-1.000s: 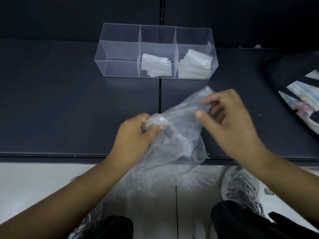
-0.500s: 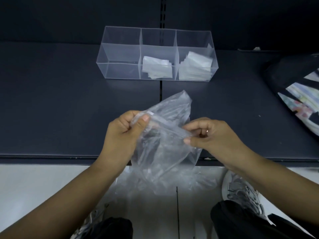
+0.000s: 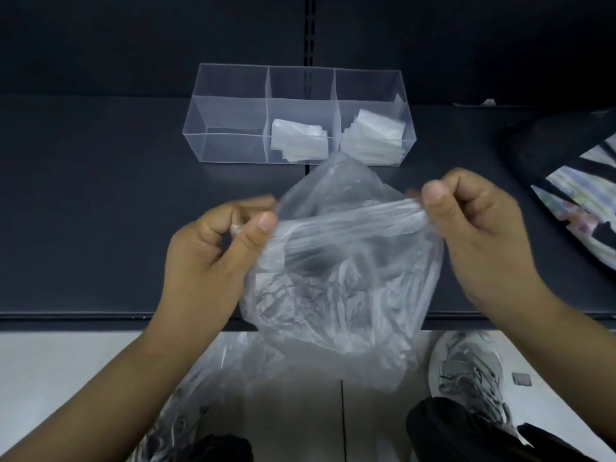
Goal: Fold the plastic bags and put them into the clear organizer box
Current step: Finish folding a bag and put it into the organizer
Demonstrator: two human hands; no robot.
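Left hand (image 3: pixel 213 255) and right hand (image 3: pixel 480 235) each pinch the plastic bag (image 3: pixel 340 278) in a tight grip, stretching its top edge flat, likely for folding.

Open dark shelf (image 3: pixel 100 211) lies left of the plastic bag (image 3: pixel 340 261); the organizer box's (image 3: pixel 233 95) left compartment is unfilled.

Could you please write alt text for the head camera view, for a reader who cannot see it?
Two bare hands, left hand and right hand, stretch a crumpled clear plastic bag between them above a dark shelf. Behind it stands a clear three-compartment organizer box: folded bags lie in the middle and right compartments, and the left one is empty.
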